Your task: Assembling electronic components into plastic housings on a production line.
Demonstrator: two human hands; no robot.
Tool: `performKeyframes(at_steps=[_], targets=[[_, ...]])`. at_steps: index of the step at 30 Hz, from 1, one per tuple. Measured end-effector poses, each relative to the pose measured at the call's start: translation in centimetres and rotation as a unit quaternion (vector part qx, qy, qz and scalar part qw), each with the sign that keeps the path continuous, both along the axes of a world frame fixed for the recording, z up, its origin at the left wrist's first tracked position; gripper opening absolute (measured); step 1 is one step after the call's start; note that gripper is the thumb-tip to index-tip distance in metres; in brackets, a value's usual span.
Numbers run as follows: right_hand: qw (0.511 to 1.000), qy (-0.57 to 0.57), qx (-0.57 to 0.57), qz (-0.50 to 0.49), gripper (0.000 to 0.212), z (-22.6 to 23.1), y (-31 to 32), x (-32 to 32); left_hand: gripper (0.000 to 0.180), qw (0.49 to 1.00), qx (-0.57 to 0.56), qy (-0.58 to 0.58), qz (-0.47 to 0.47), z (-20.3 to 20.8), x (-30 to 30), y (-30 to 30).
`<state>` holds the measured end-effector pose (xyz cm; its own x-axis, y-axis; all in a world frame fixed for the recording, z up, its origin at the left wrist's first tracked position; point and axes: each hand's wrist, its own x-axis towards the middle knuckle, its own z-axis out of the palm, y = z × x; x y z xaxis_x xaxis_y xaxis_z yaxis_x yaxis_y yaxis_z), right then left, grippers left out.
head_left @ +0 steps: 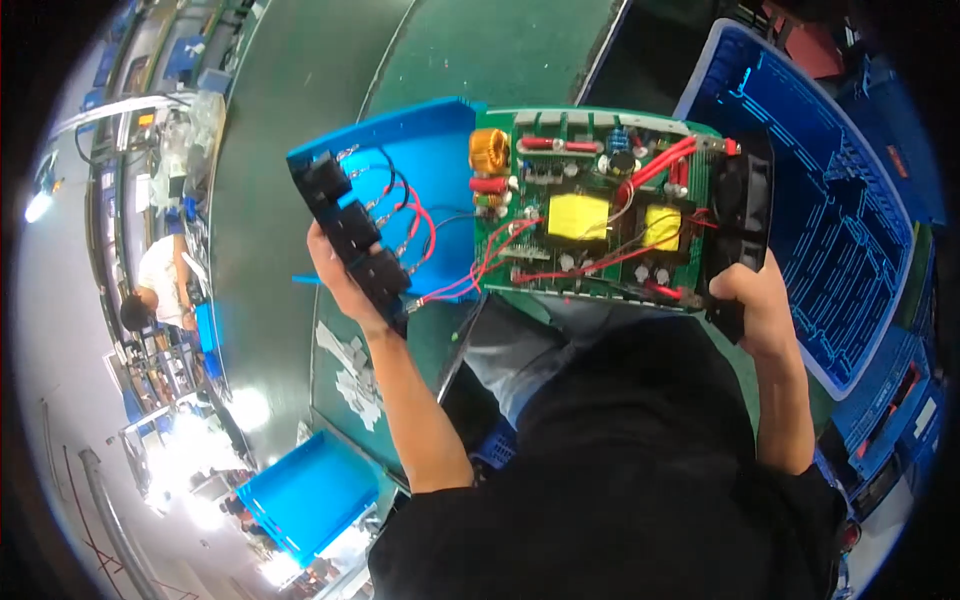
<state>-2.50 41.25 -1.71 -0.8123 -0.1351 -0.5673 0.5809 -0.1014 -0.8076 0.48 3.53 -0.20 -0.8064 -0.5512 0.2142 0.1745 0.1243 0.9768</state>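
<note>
Fingers: those of the left hand [345, 285] are curled around the black socket panel [352, 235] at the left end of the circuit board [590, 230], pinching its edge; those of the right hand [760, 300] are wrapped around the black fan panel [742, 215] at the board's right end
Held thing: the green circuit board, with yellow transformers and a copper coil, is lifted in front of the person, above the green bench [300, 150]; a blue housing shell [420, 170] sits just left of the board, behind the socket panel
Wiring risk: red and black wires [440, 240] run from the socket panel to the board; pulling the two ends apart could strain or tear their joints
Grip risk: each hand holds only an end panel; a slip could let the board swing or drop
Crate right of the board: large blue crate [830, 200]; nothing visible inside
Tray below-left of the board: blue tray [305, 495]; appears empty, though glare hides part
</note>
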Motion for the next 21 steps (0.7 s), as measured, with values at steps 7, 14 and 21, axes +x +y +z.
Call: performKeyframes(at_steps=[7, 14, 21], targets=[[0.999, -0.022, -0.008, 0.034, 0.031, -0.3, 0.0, -0.8, 0.046, 1.000, -0.022, -0.009, 0.017, 0.2, 0.1, 0.1], [0.998, -0.008, -0.031, 0.059, 0.039, 0.3, -0.1, -1.7, 0.046, 1.000, -0.016, -0.006, 0.003, 0.2, 0.2, 0.0], [0.997, 0.010, -0.057, 0.047, 0.040, 1.3, -2.1, -1.9, 0.039, 0.985, -0.034, -0.162, 0.056, 0.8, -0.7, -2.1]])
